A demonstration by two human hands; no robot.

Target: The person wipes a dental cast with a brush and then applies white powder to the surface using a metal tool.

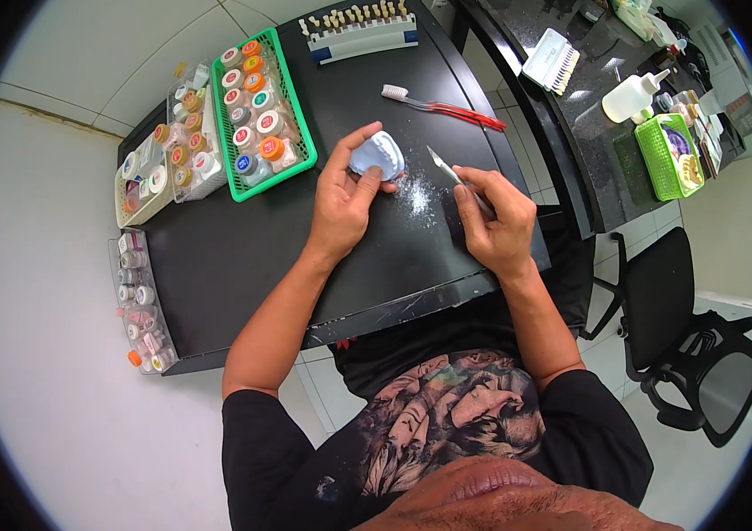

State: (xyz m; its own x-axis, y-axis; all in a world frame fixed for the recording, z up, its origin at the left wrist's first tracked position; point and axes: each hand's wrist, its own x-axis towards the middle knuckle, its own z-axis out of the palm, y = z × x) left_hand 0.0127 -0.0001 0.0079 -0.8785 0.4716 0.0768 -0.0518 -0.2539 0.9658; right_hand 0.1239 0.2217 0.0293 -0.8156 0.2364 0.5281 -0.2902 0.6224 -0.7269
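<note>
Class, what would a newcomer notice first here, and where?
The bright green basket of colourful-lidded jars stands out at upper left on the black table. Near the middle, the left hand holds a pale blue dental cast and the right hand a slim knife, with white powder scattered on the table between them.

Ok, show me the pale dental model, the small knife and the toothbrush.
Pale dental model (380,154): head view, on the middle of its exposed surface.
Small knife (447,171): head view, on the front of its handle, behind the blade.
Toothbrush (447,108): head view, midway along its length.
</note>
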